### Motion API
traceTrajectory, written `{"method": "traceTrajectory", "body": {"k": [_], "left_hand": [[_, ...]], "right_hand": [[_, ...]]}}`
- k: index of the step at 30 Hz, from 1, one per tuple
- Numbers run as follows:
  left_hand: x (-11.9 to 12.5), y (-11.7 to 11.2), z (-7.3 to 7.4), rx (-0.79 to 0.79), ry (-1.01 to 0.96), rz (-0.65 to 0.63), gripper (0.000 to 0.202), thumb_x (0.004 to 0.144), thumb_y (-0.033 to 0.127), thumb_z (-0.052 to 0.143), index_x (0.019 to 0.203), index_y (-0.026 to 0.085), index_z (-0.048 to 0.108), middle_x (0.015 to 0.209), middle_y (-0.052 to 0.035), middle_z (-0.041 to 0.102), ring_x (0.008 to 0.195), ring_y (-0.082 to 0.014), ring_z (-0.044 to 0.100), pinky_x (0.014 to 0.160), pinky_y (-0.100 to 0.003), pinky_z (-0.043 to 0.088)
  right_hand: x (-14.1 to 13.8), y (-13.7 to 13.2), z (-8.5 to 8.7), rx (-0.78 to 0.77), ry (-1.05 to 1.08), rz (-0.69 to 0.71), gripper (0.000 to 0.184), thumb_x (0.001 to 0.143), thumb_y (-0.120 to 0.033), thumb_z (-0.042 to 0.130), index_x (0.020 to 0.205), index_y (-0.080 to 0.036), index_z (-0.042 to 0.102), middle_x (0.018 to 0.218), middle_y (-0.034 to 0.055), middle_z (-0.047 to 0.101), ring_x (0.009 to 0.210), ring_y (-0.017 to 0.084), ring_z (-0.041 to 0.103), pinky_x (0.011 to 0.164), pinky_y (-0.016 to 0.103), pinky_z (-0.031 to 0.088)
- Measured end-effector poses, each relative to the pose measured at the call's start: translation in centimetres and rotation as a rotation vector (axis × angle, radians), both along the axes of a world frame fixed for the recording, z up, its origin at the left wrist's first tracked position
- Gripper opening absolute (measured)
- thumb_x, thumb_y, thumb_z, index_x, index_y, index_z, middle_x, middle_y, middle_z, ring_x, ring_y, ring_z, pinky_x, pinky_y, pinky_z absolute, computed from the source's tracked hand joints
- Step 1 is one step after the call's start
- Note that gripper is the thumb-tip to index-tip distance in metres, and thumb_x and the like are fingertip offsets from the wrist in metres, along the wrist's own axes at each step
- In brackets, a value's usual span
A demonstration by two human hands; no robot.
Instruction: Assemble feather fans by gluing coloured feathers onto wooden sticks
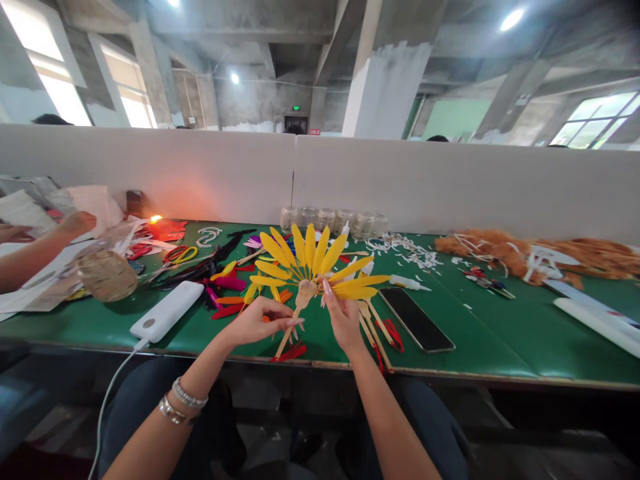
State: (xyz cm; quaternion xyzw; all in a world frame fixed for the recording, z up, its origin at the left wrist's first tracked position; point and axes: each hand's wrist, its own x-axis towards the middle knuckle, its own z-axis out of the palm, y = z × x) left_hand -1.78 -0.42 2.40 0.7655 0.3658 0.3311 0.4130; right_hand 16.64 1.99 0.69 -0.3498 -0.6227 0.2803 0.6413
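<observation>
A feather fan (311,252) of long yellow feathers spreads from the rounded head of a light wooden handle. My left hand (263,320) grips that handle between thumb and fingers, tilted over the table's front. At the head's right side, my right hand (343,317) pinches the base of the feathers with thumb and forefinger. Loose red, orange and purple feathers (230,311) lie behind my left hand. Beside my right wrist rest several wooden sticks (379,328) with red feathers. A white glue bottle (409,283) lies behind a black phone (419,319).
On the green table (500,333) are a white power bank (167,311) with a cable, a woven basket-like pot (107,275), scissors (180,255), several glass jars (327,221), white scraps (407,250) and brown fluffy material (500,247). Another person's hand (77,225) works at far left.
</observation>
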Motion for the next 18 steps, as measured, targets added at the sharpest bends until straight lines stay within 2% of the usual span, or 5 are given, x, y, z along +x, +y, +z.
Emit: {"method": "traceTrajectory", "body": {"k": [3,7,12,18], "left_hand": [[-0.01,0.08,-0.13,-0.011,0.023,-0.044,0.04,0.078,0.045,0.055,0.071,0.008,0.066,0.058,-0.0025,0.057,0.048,-0.0067,0.041,0.045,-0.017,0.037],[-0.05,0.2,-0.3,0.036,0.07,-0.069,0.039,0.079,0.043,0.055,0.066,0.008,0.066,0.052,-0.0005,0.051,0.048,-0.0061,0.037,0.046,-0.017,0.034],[0.03,0.1,-0.3,0.02,0.04,-0.051,0.039,0.078,0.044,0.056,0.072,0.008,0.067,0.058,-0.0029,0.057,0.05,-0.0074,0.041,0.049,-0.017,0.038],[0.09,0.05,-0.29,0.013,0.03,-0.025,0.04,0.077,0.045,0.057,0.073,0.007,0.068,0.059,-0.0031,0.057,0.05,-0.0073,0.041,0.048,-0.017,0.038]], "right_hand": [[-0.25,-0.06,0.28,-0.028,0.011,0.023,0.025,0.077,-0.038,0.057,0.089,-0.018,0.067,0.091,0.0061,0.066,0.089,0.021,0.061,0.084,0.037,0.047],[-0.58,-0.12,0.55,-0.051,0.084,0.04,0.023,0.076,-0.037,0.058,0.089,-0.018,0.066,0.091,0.0057,0.066,0.088,0.02,0.062,0.082,0.036,0.049],[-0.55,-0.12,0.58,-0.038,0.112,0.014,0.023,0.077,-0.036,0.058,0.091,-0.02,0.068,0.095,0.0045,0.067,0.094,0.02,0.06,0.089,0.036,0.046],[-0.5,-0.11,0.42,-0.074,0.13,0.018,0.028,0.076,-0.039,0.059,0.094,-0.021,0.069,0.1,0.0048,0.068,0.098,0.022,0.06,0.091,0.038,0.046]]}}
